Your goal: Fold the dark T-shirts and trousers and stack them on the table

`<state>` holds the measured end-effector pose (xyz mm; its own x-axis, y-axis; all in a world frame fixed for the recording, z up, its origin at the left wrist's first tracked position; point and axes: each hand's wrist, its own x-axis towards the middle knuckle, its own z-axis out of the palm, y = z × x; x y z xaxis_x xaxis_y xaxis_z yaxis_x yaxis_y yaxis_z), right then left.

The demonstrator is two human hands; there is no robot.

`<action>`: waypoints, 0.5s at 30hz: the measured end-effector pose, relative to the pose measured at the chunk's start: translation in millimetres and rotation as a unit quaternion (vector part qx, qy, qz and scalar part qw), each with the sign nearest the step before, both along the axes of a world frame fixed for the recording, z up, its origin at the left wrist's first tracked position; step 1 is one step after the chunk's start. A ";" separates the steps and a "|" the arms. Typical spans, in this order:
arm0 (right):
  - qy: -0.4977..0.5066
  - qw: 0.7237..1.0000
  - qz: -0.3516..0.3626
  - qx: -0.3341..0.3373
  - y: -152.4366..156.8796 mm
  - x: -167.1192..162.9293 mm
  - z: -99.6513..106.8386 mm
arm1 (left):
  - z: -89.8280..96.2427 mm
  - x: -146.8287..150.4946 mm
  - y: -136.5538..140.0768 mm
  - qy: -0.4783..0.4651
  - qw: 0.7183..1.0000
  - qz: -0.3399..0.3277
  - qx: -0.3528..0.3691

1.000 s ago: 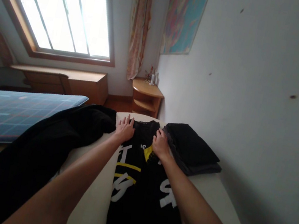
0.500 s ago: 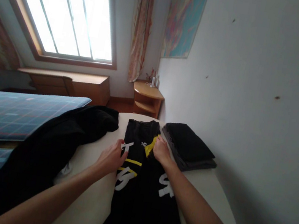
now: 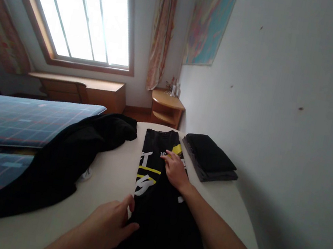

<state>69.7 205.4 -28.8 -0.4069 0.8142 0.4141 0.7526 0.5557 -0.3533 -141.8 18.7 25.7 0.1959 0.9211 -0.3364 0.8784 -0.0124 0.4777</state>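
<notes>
A black T-shirt [image 3: 165,223] with white lettering and yellow stripes lies lengthwise in front of me, its collar end away from me and its sides folded inward. My right hand [image 3: 174,169] rests on the upper part near a yellow patch, fingers spread and nothing gripped. At the shirt's left edge, lower down, is my left hand [image 3: 112,220], thumb and forefinger apart. Its other fingers are partly hidden. The near end of the shirt runs out of the picture.
The shirt lies on a cream round-edged table [image 3: 106,174]. A stack of folded dark clothes [image 3: 208,157] sits at its right. A loose black garment [image 3: 70,159] drapes over the left side toward blue checked cushions [image 3: 25,121]. The wall [image 3: 279,140] stands close on the right.
My left hand has moved down along the shirt's left edge toward me. My right hand has let go of the yellow part and now lies on the shirt with its fingers extended.
</notes>
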 end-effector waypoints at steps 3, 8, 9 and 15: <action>0.008 0.999 0.041 -0.015 -33.3 -1.2 5.7 | 1.6 -3.4 -14.8 -0.007 1.000 -0.003 -0.017; 0.014 0.990 0.113 -0.081 -73.1 6.6 15.0 | 22.4 -0.3 -34.6 -0.075 0.995 -0.040 -0.044; 0.014 0.988 0.127 -0.088 -77.2 8.8 16.4 | 29.0 3.6 -38.1 -0.096 0.993 -0.044 -0.054; 0.043 0.986 0.137 -0.084 -78.1 27.2 13.5 | 38.7 24.5 -37.4 -0.247 0.961 -0.077 -0.095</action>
<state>96.9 127.2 -15.3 -0.5910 0.7387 0.3241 0.5458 0.6621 -0.5136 -117.3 -18.7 64.4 0.5041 0.7994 -0.3269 0.5387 0.0048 0.8425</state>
